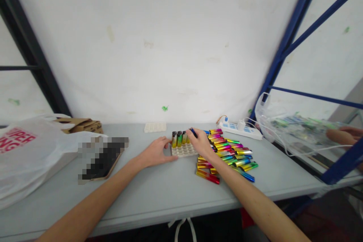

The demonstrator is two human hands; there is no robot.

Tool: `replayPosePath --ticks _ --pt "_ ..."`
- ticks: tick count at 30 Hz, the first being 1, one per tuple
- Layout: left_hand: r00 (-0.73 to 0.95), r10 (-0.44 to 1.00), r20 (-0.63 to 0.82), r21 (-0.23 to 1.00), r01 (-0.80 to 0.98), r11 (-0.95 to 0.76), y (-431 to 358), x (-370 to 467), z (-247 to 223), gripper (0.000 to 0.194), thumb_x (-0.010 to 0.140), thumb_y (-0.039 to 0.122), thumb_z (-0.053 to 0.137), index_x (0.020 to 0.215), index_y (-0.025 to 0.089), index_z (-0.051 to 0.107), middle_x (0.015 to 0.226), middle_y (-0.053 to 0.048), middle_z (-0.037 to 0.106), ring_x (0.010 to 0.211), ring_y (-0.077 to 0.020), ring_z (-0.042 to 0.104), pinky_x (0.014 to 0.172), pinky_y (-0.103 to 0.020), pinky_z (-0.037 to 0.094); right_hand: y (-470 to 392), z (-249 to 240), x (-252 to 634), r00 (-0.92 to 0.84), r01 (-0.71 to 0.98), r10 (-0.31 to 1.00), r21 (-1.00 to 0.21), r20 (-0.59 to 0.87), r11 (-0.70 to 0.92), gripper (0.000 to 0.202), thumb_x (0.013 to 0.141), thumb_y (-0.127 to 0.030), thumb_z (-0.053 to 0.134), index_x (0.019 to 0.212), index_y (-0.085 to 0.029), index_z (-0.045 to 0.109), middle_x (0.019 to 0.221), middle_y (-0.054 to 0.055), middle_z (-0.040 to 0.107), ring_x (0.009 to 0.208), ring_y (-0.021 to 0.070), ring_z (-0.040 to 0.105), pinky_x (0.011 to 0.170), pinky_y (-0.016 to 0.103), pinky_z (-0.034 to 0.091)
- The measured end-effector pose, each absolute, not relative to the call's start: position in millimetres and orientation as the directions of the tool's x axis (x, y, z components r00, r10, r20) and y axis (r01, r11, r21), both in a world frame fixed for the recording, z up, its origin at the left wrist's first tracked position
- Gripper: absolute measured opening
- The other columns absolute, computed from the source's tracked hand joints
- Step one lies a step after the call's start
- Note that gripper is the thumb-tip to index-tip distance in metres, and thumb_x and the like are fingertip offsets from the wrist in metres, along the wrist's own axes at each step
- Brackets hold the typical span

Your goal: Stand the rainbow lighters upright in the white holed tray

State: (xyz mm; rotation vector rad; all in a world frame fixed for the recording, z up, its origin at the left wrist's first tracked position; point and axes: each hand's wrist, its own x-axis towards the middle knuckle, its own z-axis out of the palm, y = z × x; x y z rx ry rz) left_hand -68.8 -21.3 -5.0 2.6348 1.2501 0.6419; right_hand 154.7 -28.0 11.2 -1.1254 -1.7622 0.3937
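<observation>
A white tray with rows of round holes (184, 151) lies on the table in front of me. Several shiny lighters (179, 138) with black tops stand upright along its far row. My left hand (159, 152) grips the tray's left end, thumb at the near corner and fingers by the far one. Above the tray's right part, my right hand (200, 143) pinches a lighter with a dark blue end (193, 132); the fingers hide most of it. Right of the tray lies a loose pile of metallic, many-coloured lighters (227, 155), partly behind my right forearm.
Another white tray (155, 127) lies near the wall. A power strip (241, 129) with cables is at the back right. On the left are a phone (106, 159), a plastic bag (36, 155) and cardboard (82, 125). Another person's hand (343, 135) is beyond the blue frame (283, 51).
</observation>
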Motion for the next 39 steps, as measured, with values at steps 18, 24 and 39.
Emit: replayPosePath --ticks 18,24,39 --pt "0.564 0.772 0.293 0.323 0.702 -0.635 -20.7 -70.0 -4.8 0.058 0.073 0.068 0.068 0.097 0.016 0.066 0.086 -0.006 0.060 0.081 -0.0241 0.057 0.073 -0.033 0.043 -31.1 27.7 182.2 -0.433 0.697 0.754 -0.347 0.494 0.627 0.037 0.100 -0.040 0.054 0.071 -0.017 0.056 0.058 -0.003 0.056 0.055 0.0114 0.048 0.058 0.024 0.030" --pt "0.567 0.769 0.296 0.309 0.705 -0.638 -20.7 -69.0 -5.0 0.056 0.073 0.068 0.067 0.091 0.016 0.064 0.086 -0.006 0.060 0.081 -0.0237 0.056 0.073 -0.033 0.044 -30.8 26.8 180.9 -0.515 0.755 0.778 -0.240 0.360 0.610 0.029 0.103 -0.037 0.052 0.086 -0.016 0.064 0.080 0.007 0.071 0.071 0.0163 0.062 0.066 0.025 0.038" --pt "0.579 0.769 0.271 0.303 0.707 -0.639 -19.2 -71.0 -4.3 0.060 0.074 0.069 0.066 0.100 0.015 0.065 0.089 -0.007 0.061 0.083 -0.0242 0.058 0.075 -0.033 0.044 -19.9 22.9 190.9 -0.291 0.901 0.821 -0.149 0.492 0.408 0.051 0.106 -0.047 0.034 0.083 -0.019 0.071 0.077 0.010 0.073 0.073 0.0221 0.069 0.069 0.029 0.041"
